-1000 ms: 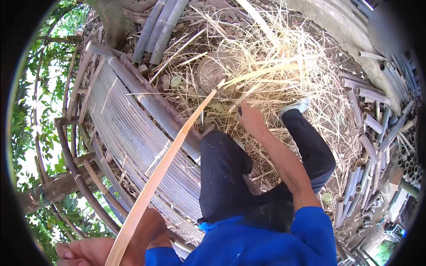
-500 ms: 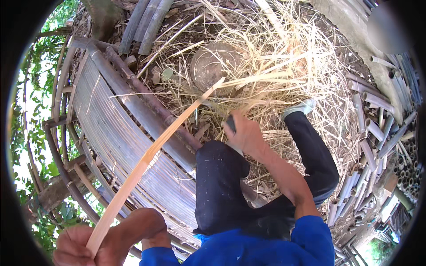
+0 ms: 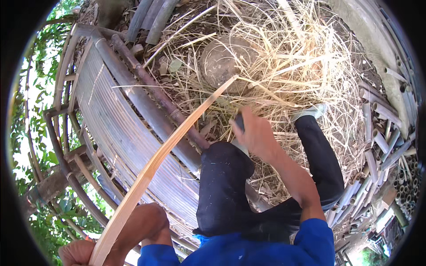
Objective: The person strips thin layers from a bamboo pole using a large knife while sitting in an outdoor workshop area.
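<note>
A long, pale bamboo strip (image 3: 155,162) slants from the lower left up toward the middle, its thin far end curving over the straw-like shavings. Closed around its near end is my left hand (image 3: 95,252), at the lower left rim. My right hand (image 3: 257,135) is closed on a dark-handled tool (image 3: 240,121), just right of the strip and beyond my bent knee. Whether the tool has a blade I cannot make out, as the fingers hide most of it. The right hand and the strip are apart.
To the left stands a slatted bamboo bench (image 3: 120,124) with a railing. A round stump (image 3: 222,62) sits among heaped shavings (image 3: 310,57). Cut bamboo poles (image 3: 377,115) are piled along the right, beside a concrete edge (image 3: 372,40). My shoe (image 3: 313,111) rests on the shavings.
The view has shifted a little, so the bench, stump and shavings appear slightly right and higher. My left hand sits lower at the rim. Both hands keep their holds.
</note>
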### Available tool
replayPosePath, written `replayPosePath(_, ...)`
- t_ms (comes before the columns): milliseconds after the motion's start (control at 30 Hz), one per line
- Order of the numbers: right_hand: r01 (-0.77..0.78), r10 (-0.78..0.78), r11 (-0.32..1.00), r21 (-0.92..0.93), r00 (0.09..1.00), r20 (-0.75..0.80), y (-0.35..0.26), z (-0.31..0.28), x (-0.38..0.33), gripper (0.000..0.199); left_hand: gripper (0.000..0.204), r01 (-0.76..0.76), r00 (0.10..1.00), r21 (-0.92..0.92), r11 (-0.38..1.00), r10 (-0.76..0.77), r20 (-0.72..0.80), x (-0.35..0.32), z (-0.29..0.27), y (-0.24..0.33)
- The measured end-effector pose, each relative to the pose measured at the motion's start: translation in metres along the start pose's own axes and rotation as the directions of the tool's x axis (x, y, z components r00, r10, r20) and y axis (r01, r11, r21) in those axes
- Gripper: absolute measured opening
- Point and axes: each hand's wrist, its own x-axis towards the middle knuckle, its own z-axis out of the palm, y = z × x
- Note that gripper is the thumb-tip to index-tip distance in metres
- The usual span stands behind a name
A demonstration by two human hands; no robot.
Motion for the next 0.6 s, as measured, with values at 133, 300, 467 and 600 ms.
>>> replayPosePath(133, 0.313, -0.300, 0.948, 0.059, 0.940, -0.162, -0.080, -0.037, -0.046, 0.031, 0.052, 0.091, 0.982, -0.090, 0.992, -0.074, 0.172, -0.008, 0.004, 0.002)
replayPosePath(300, 0.283, -0.274, 0.959, 0.032, 0.947, -0.171, -0.069, -0.023, -0.046, 0.030, 0.034, 0.132, 0.984, -0.256, 0.958, -0.095, 0.152, -0.007, -0.016, 0.035)
replayPosePath(467, 0.082, -0.087, 0.996, -0.036, 0.984, -0.154, 0.009, 0.022, -0.008, 0.029, 0.051, 0.037, 0.991, -0.074, 0.997, -0.027, 0.128, -0.013, 0.011, 0.004)
replayPosePath(600, -0.028, 0.016, 0.996, -0.088, 0.990, -0.138, 0.068, 0.045, 0.024, 0.027, 0.050, 0.009, 0.995, -0.058, 0.998, -0.003, 0.102, -0.010, 0.006, 0.002)
